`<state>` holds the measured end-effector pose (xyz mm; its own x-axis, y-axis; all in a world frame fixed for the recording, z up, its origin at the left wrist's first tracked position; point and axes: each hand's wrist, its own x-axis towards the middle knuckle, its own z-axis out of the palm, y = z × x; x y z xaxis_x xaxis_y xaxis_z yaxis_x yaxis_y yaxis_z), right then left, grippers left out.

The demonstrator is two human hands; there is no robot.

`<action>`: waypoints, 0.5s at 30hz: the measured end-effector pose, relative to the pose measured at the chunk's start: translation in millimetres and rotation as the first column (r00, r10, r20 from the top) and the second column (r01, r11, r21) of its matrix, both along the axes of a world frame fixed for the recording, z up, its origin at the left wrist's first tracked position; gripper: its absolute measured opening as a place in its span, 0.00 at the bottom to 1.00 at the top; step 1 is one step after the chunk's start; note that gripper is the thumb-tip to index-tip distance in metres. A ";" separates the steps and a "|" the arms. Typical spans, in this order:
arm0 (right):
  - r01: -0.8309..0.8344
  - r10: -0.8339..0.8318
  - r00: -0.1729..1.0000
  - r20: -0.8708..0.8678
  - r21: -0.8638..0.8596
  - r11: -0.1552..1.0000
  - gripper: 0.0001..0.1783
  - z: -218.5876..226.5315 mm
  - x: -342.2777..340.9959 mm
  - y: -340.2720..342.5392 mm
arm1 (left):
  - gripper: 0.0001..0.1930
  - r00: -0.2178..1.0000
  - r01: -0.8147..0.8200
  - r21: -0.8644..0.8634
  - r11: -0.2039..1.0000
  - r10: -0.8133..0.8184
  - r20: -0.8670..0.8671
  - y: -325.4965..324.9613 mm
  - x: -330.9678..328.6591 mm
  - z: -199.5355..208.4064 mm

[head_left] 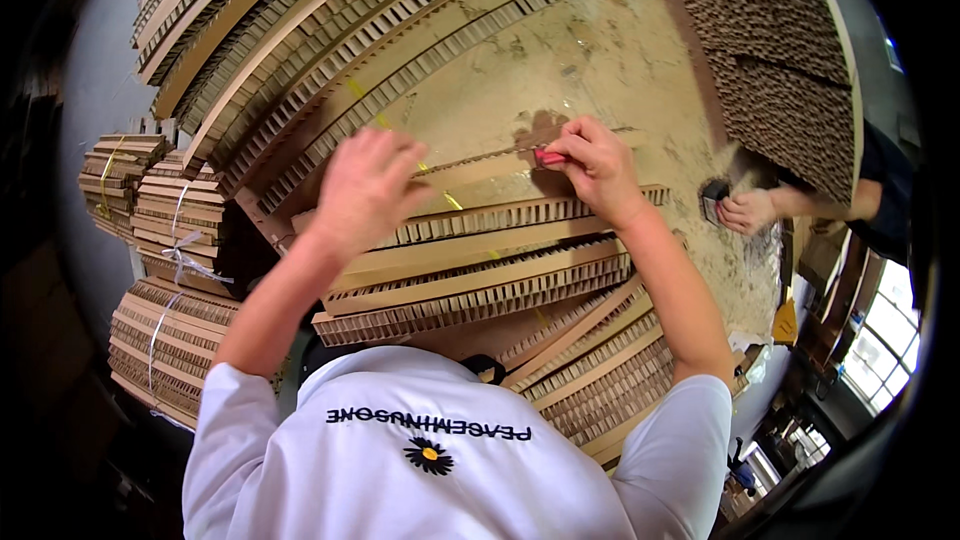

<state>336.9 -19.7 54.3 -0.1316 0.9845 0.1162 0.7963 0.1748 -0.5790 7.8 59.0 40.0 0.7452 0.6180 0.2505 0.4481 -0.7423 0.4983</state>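
Strip [485, 177] of tan cardboard, long and narrow with a dark toothed upper edge, runs across the work surface in front of the wearer. Small bright red object [547, 157], its material unclear, shows at the strip's upper edge; whether the 2 touch cannot be told. The right hand [598, 168] has thumb and fingers clamped on this red object, covering part of it. The left hand [368, 185], blurred, is at the strip's left end, fingers apart; contact there cannot be told.

Beneath the strip spreads a tan, scuffed tabletop [610, 50] with dark marks. Nearer the wearer than the strip lie tan honeycomb cardboard lengths [480, 280]; beyond its left end, more long honeycomb lengths [375, 25] lie in rows. Farther left of the strip, tan cardboard bundles [180, 225] tied with white string are stacked above a grey floor [95, 120].

Right of the strip, another person's hand [748, 211] grips a small black item [714, 198], near a large brown block of rough, ridged sheets [770, 50]. Farther right, bright paned windows [885, 335] light a dim room.
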 end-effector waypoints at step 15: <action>0.466 -0.547 0.452 -0.705 -0.337 0.818 0.08 10.3 21.0 -96.9 | 0.21 0.883 -0.423 0.495 0.759 0.467 0.038 91.3 -25.8 93.7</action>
<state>357.9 -116.6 64.6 0.4878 0.8570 -0.1662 0.0006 -0.1907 -0.9816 -17.9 150.3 133.6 0.4479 0.7032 0.5522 0.8103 -0.5803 0.0818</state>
